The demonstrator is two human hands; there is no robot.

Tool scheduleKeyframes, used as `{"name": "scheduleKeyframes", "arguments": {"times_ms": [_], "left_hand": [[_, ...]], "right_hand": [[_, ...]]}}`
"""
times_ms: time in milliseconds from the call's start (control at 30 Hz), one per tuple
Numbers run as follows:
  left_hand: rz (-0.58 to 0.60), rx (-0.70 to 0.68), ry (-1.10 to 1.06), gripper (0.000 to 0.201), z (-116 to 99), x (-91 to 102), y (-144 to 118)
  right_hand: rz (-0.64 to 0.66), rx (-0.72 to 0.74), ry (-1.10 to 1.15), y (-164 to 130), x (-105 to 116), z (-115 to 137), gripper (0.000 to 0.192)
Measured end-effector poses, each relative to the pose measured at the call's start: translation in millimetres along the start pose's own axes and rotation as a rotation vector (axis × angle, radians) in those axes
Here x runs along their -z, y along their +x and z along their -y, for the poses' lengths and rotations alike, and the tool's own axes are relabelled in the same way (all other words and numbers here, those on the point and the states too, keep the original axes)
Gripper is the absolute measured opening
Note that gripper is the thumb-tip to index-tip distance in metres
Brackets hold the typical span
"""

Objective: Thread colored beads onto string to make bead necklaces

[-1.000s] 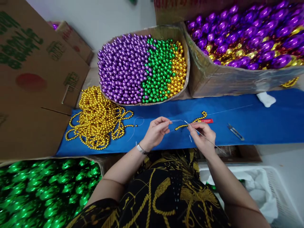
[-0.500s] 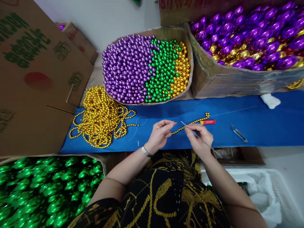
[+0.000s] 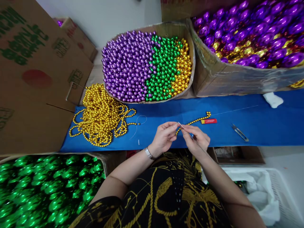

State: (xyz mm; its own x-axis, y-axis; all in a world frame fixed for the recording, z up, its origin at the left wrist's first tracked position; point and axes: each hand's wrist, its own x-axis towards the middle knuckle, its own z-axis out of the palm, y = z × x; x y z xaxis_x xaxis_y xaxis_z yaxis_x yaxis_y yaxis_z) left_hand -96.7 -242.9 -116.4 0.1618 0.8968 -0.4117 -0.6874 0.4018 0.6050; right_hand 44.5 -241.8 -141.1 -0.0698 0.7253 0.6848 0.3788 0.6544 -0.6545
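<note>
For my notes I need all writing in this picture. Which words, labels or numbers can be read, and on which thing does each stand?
None can be read with certainty.
Large cardboard box: green printed characters and a red mark, too skewed to read.
Small cardboard box: red print, blurred.
Red lighter: any print is too small to read.

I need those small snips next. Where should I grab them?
Take the snips at the wider end, nearer the hands. They lie flat and alone on the blue cloth, angled. Probably best pinched across both sides from above with the right hand.
</note>
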Motion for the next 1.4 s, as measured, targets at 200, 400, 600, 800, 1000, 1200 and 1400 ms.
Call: {"name": "scheduleKeyframes", "arguments": {"times_ms": [200, 400, 600, 800, 1000, 1200, 1400], "left_hand": [[0.014, 0.011, -0.022, 0.023, 0.6, 0.5, 1.2], [0.010, 0.021, -0.035, 0.023, 1.2, -1.5, 0.8], [0.005, 0.026, -0.044, 0.023, 2.0, -1.7, 0.9], [0.008, 0.034, -0.051, 0.025, 2.2, -1.4, 0.8], [0.036, 0.049, -0.085, 0.026, 4.5, -1.0, 1.4], [0.035, 0.059, -0.098, 0.026, 5.8, -1.6, 1.4], [0.017, 0.057, -0.084, 0.027, 7.9, -0.5, 2.0]], "right_hand": [[0.009, 0.047, 0.005, 1.0, 1.3, 0.8, 0.038], [0.002, 0.051, 0.001, 0.1, 1.2, -0.7, 0.036], [0.007, 0.058, -0.010, -0.4, 0.8, -0.8, 0.036], [0.015, 0.053, -0.014, -0.6, 0.9, -0.6, 0.035], [0.001, 0.066, -0.043, 0.4, -0.6, 0.1, 0.033], [-0.011, 0.068, -0.054, 1.2, -0.8, 1.1, 0.032], [-0.026, 0.067, -0.081, 1.7, -0.6, 0.8, 0.030]]}}
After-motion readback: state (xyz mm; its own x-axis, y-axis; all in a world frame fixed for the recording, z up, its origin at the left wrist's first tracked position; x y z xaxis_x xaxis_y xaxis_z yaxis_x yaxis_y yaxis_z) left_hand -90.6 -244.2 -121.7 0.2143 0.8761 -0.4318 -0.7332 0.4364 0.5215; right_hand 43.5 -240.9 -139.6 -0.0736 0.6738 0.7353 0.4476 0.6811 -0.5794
